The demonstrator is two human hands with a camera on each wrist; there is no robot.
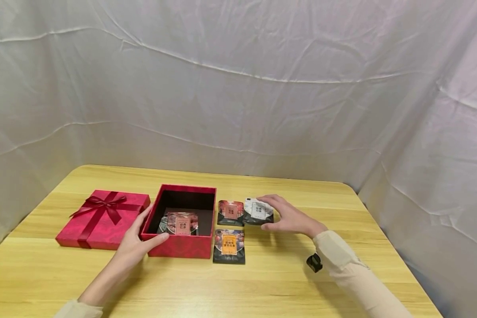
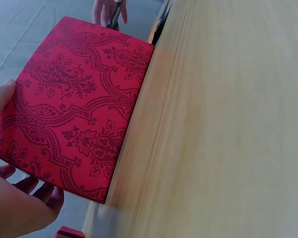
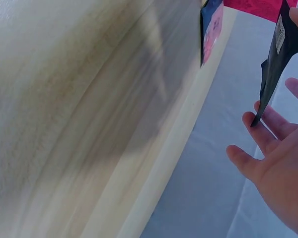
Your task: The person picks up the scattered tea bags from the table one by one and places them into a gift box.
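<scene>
My left hand (image 1: 137, 240) grips the near left corner of an open red gift box (image 1: 180, 247). In the left wrist view, the thumb lies on the edge of the box's patterned wall (image 2: 79, 109), the fingers along its side. Inside lie tea sachets (image 1: 183, 224), the top one reddish; how many is hidden. My right hand (image 1: 288, 218) pinches a white-and-black tea sachet (image 1: 258, 211) between thumb and fingers. The right wrist view shows that sachet's dark back (image 3: 275, 62), tilted and raised above the table. Left of it sits a red-and-black sachet (image 1: 230, 213).
Nearer the front, a sachet with an orange label (image 1: 229, 246) lies beside the box's right wall. The red lid with a ribbon bow (image 1: 105, 212) is left of the box. A small black object (image 1: 314, 263) shows at the right wrist. White cloth (image 1: 238, 88) hangs behind the wooden table (image 1: 270, 287).
</scene>
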